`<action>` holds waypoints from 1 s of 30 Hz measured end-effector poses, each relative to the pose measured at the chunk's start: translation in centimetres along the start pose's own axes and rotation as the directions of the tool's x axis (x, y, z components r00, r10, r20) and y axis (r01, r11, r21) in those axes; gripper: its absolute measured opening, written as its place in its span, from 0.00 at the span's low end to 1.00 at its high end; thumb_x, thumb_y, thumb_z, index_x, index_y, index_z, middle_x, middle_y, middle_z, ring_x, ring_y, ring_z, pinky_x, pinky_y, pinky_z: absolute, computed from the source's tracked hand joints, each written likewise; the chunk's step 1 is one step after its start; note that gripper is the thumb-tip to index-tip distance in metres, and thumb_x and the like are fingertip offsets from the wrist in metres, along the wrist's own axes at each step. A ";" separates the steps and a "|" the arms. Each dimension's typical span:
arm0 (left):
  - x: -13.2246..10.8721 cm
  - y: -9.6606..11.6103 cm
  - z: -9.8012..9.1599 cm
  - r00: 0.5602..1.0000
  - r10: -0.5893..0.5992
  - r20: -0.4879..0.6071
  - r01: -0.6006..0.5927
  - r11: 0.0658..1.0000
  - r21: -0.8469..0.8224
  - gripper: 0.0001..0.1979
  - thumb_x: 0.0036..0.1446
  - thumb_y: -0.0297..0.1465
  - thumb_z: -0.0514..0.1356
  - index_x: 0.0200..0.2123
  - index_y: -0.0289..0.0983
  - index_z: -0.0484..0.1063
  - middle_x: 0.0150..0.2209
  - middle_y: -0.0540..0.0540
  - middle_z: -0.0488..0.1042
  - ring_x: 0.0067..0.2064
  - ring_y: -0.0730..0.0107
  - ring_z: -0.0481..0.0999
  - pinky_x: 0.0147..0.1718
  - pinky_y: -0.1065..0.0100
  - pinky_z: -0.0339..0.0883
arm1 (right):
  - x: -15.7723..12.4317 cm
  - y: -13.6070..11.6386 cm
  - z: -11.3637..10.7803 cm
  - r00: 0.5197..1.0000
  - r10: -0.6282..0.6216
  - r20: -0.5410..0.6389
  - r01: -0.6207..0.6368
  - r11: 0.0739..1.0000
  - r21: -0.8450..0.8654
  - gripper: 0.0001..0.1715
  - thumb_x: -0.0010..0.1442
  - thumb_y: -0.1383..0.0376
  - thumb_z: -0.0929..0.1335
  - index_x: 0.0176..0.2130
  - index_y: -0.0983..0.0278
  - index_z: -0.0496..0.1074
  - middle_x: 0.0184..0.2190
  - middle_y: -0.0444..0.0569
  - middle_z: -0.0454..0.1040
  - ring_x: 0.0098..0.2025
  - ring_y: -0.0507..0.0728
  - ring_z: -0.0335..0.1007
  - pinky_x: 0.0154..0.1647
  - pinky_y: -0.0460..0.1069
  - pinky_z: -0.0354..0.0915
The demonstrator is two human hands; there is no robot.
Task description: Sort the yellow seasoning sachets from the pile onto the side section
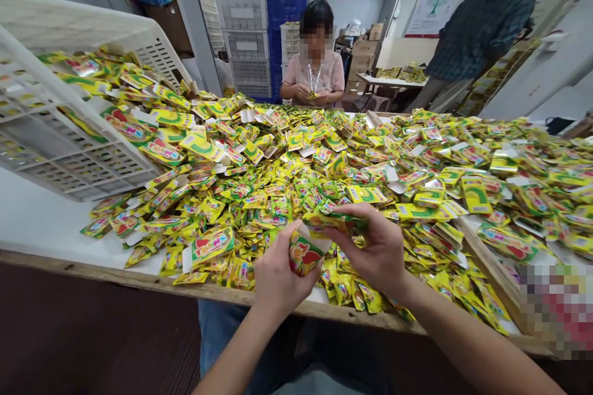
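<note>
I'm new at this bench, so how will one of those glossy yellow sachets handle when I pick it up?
Probably light and floppy: the sachet in the right hand seems to bend over the fingers. The glossy film likely feels slippery, so the loosely overlapping pile may slide when pushed. Being flat, they seem unlikely to roll.

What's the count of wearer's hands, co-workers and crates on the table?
Wearer's hands: 2
Co-workers: 2
White crate: 1
Total: 5
</note>
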State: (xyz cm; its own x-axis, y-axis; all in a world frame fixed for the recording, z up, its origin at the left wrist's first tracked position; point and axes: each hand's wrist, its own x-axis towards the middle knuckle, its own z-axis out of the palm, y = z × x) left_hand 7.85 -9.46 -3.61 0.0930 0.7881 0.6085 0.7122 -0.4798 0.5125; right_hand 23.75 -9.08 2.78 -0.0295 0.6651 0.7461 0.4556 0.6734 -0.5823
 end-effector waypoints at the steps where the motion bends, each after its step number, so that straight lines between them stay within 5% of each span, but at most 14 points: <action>1: -0.1 0.0 0.0 1.000 -0.005 -0.022 0.005 1.000 0.010 0.30 0.49 0.39 0.63 0.54 0.41 0.57 0.43 0.46 0.76 0.37 0.63 0.79 0.33 0.69 0.71 | 0.0 -0.1 -0.2 0.998 -0.010 0.063 0.013 0.999 -0.046 0.12 0.54 0.68 0.71 0.40 0.60 0.72 0.33 0.46 0.77 0.35 0.54 0.74 0.37 0.49 0.70; 6: -0.3 0.0 0.2 0.998 0.045 -0.042 -0.043 0.998 0.055 0.27 0.47 0.36 0.64 0.49 0.39 0.59 0.39 0.46 0.77 0.35 0.63 0.78 0.32 0.69 0.70 | 0.4 0.2 -1.5 0.945 0.108 0.310 -0.071 0.989 -0.129 0.09 0.53 0.67 0.71 0.37 0.62 0.75 0.32 0.47 0.79 0.31 0.54 0.75 0.33 0.47 0.69; 11: -0.6 -0.1 1.3 0.988 0.150 -0.033 -0.147 0.986 0.075 0.23 0.51 0.37 0.61 0.49 0.38 0.60 0.36 0.46 0.77 0.34 0.63 0.78 0.30 0.68 0.69 | 0.7 1.0 -1.3 0.777 0.349 0.523 -0.320 0.936 -0.148 0.11 0.51 0.64 0.72 0.37 0.63 0.75 0.26 0.45 0.77 0.27 0.54 0.71 0.28 0.47 0.66; 15: -0.7 -0.2 1.8 0.986 0.145 -0.082 -0.135 0.985 0.111 0.21 0.53 0.38 0.59 0.49 0.37 0.61 0.37 0.44 0.77 0.34 0.63 0.78 0.31 0.68 0.69 | 1.3 1.0 -1.5 0.797 0.242 0.553 -0.176 0.969 -0.171 0.10 0.58 0.66 0.67 0.40 0.61 0.76 0.31 0.48 0.75 0.34 0.54 0.70 0.35 0.49 0.66; 20: -0.7 0.1 1.8 0.983 0.167 -0.076 -0.157 0.979 0.128 0.20 0.54 0.38 0.58 0.48 0.39 0.61 0.35 0.46 0.77 0.32 0.63 0.78 0.29 0.67 0.68 | 1.7 0.8 -1.2 0.800 0.215 0.560 -0.099 0.968 -0.230 0.08 0.54 0.68 0.69 0.35 0.59 0.79 0.25 0.45 0.76 0.29 0.54 0.70 0.32 0.49 0.63; 24: -0.5 0.6 1.6 0.990 0.113 -0.082 -0.111 0.993 0.036 0.23 0.52 0.38 0.60 0.49 0.37 0.60 0.39 0.44 0.76 0.36 0.63 0.78 0.33 0.69 0.69 | 0.7 1.4 -0.5 0.920 0.259 0.293 -0.208 0.959 -0.194 0.05 0.48 0.62 0.74 0.29 0.59 0.78 0.26 0.46 0.77 0.33 0.58 0.72 0.38 0.54 0.63; 26: -0.4 0.8 1.5 0.994 0.082 -0.066 -0.081 0.997 0.019 0.23 0.51 0.37 0.61 0.49 0.38 0.60 0.38 0.44 0.76 0.36 0.63 0.78 0.34 0.69 0.70 | -0.1 1.6 -0.3 0.942 0.252 0.221 -0.206 0.956 -0.210 0.05 0.49 0.60 0.74 0.25 0.58 0.77 0.29 0.48 0.78 0.41 0.63 0.72 0.45 0.60 0.60; 30: -0.2 1.0 1.7 0.997 0.074 -0.013 -0.074 0.997 0.009 0.21 0.51 0.36 0.59 0.48 0.38 0.60 0.38 0.44 0.76 0.36 0.62 0.78 0.32 0.68 0.70 | -1.2 1.2 -0.1 0.862 0.264 0.433 -0.177 0.956 -0.232 0.03 0.51 0.60 0.72 0.29 0.56 0.77 0.35 0.47 0.79 0.50 0.67 0.68 0.54 0.71 0.47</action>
State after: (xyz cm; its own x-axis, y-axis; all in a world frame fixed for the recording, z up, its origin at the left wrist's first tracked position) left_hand 9.75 -9.43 -4.20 0.1361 0.7454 0.6526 0.7099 -0.5329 0.4606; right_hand 24.42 -9.09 1.27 -0.2903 0.8910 0.3492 0.6474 0.4515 -0.6140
